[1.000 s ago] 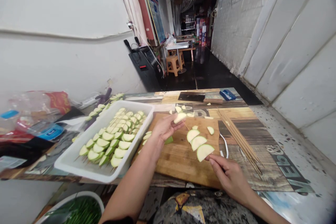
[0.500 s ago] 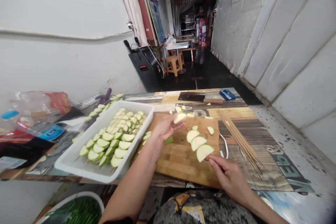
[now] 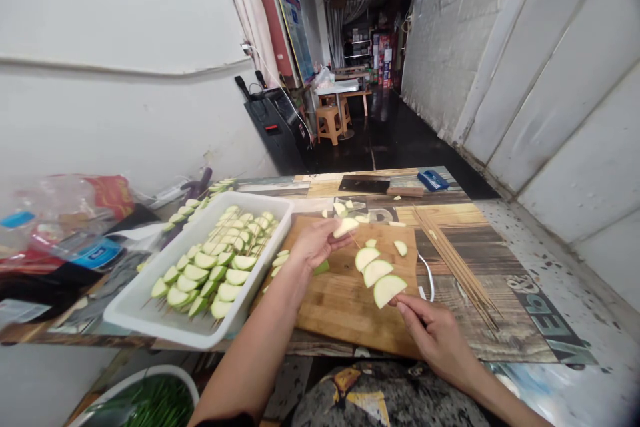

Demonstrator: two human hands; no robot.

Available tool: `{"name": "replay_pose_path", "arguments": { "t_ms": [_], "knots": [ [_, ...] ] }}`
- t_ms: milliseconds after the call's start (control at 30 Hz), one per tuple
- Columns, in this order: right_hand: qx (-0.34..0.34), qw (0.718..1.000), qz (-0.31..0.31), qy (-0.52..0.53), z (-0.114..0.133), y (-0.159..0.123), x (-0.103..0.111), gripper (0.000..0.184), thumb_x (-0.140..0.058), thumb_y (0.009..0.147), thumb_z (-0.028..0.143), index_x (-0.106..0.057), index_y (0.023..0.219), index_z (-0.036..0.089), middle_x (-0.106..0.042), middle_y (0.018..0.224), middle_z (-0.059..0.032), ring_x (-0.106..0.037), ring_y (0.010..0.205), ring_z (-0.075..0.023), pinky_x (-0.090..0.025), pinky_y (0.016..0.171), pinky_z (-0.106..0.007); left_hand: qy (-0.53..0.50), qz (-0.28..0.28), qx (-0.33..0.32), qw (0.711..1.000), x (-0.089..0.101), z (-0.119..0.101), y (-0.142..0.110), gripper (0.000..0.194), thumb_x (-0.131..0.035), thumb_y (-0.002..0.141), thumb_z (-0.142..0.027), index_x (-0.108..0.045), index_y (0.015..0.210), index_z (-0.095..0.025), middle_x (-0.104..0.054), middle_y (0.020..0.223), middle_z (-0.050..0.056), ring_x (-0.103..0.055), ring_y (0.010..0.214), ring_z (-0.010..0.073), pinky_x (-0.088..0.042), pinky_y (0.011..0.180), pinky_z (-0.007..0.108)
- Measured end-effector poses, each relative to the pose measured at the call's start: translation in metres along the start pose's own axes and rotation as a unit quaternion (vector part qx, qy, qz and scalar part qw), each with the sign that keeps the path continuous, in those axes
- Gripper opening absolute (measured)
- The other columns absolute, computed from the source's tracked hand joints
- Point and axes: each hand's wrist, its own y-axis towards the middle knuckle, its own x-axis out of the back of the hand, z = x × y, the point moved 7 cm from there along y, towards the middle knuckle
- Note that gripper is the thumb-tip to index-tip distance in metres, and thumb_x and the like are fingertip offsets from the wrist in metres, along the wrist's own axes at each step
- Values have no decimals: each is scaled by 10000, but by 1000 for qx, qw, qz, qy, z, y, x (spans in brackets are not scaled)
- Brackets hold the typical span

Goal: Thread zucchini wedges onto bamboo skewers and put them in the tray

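Note:
My left hand (image 3: 315, 243) pinches a pale green vegetable slice (image 3: 345, 225) above the wooden cutting board (image 3: 345, 307), at the tip of a thin bamboo skewer. My right hand (image 3: 434, 335) grips the near end of that skewer (image 3: 356, 241), which carries three slices (image 3: 378, 272) threaded along it. Loose slices (image 3: 400, 247) lie on the board's far part.
A white tray (image 3: 150, 317) of filled skewers stands left of the board. A bundle of bare skewers (image 3: 457, 267) lies to the right. A cleaver (image 3: 365, 185) and a blue object (image 3: 433, 180) sit at the table's far edge. Plastic bags (image 3: 65, 213) pile up at left.
My left hand has brought its slice a touch nearer the skewer tip. My right hand holds still.

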Motion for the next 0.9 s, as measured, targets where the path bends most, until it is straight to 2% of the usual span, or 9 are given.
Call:
{"name": "replay_pose_path", "arguments": {
  "t_ms": [300,500,567,700,900],
  "knots": [
    [-24,1000,6,8,0,2,-1,308,-400,893,291,-673,982,181,-696,792,-41,-652,787,-178,-511,679,-239,-1,24,12,1000,-9,1,-6,114,-548,781,-105,-648,804,-55,-679,906,153,-656,828,228,-536,783,367],
    [-20,1000,-6,6,1,4,0,301,-405,894,299,-663,990,178,-693,823,-52,-644,811,-184,-504,686,-242,-149,37,60,986,-22,18,-8,171,-511,841,-209,-599,967,-133,-670,978,113,-633,938,211,-512,844,383],
    [-19,1000,-5,4,0,4,-1,301,-403,896,302,-662,989,178,-693,823,-54,-644,816,-184,-503,687,-241,-170,17,46,984,-24,21,-9,135,-511,842,-210,-586,919,-129,-673,961,110,-630,948,212,-508,854,386],
    [-19,1000,-1,-2,-2,2,-2,297,-402,895,296,-665,978,184,-687,782,-40,-647,805,-181,-499,676,-233,-140,-34,-5,990,-25,17,-13,98,-519,831,-175,-580,850,-100,-684,860,115,-662,822,211,-517,835,391],
    [-18,1000,5,2,0,2,-3,291,-401,894,289,-662,974,190,-676,753,-28,-644,765,-171,-485,664,-229,-128,-60,-3,990,-27,18,-14,96,-533,809,-146,-597,833,-78,-686,785,112,-666,707,188,-529,802,373]
  ]
}}
